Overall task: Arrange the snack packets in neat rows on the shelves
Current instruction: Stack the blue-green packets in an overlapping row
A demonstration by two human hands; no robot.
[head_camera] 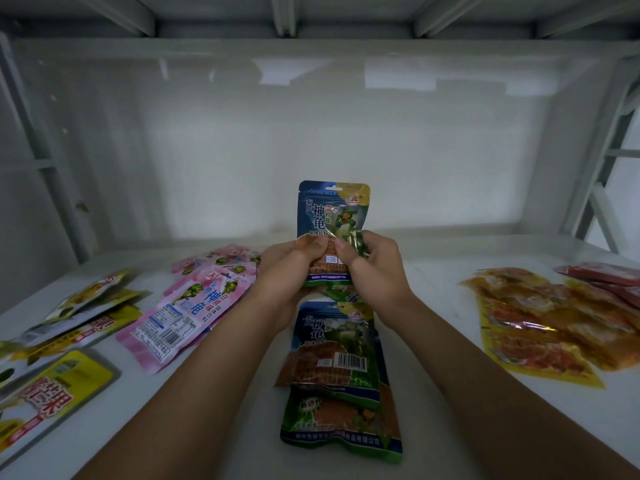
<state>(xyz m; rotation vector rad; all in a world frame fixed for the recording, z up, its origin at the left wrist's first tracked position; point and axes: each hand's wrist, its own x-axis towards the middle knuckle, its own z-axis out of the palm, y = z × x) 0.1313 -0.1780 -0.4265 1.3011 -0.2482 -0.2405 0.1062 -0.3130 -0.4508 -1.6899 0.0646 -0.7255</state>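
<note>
Both hands hold a blue-green snack packet upright above the middle of the white shelf. My left hand grips its lower left part and my right hand pinches its lower right part, thumbs on the front. Below the hands, more blue-green packets lie in a line toward me, overlapping. Pink packets lie in a loose pile to the left. Yellow packets lie at the far left.
Orange-yellow packets are spread at the right, with red packets behind them. The shelf's white back wall stands behind the held packet, and metal uprights frame both sides.
</note>
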